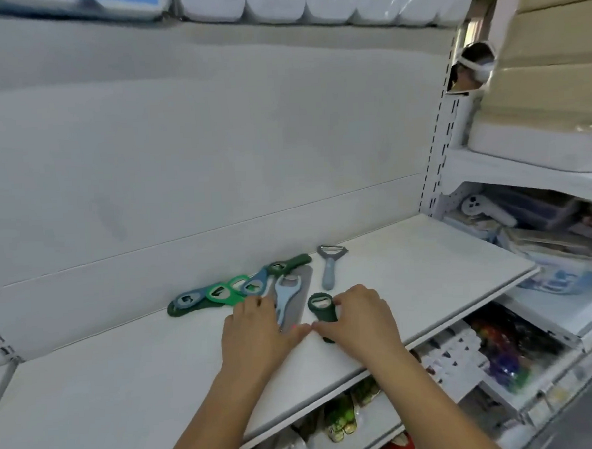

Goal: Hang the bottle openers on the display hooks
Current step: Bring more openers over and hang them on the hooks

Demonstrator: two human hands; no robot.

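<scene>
One dark green bottle opener point(321, 307) lies on the white shelf point(410, 280) under my right hand point(358, 319); it has a round head with a metal-lined opening and a short, thick handle that points toward me. My right fingers curl around that handle, thumb on its left side, so the hand is closing on it, though I cannot tell if the opener is lifted. My left hand point(257, 329) lies flat with fingers loosely spread, resting on the near end of a grey card point(300, 294) that carries a light blue opener point(284, 298). Farther left, a row of green and blue openers point(222, 291) overlaps along the shelf near the back panel point(180, 144). A grey-handled peeler point(329, 269) lies just beyond my right hand, apart from it.
</scene>
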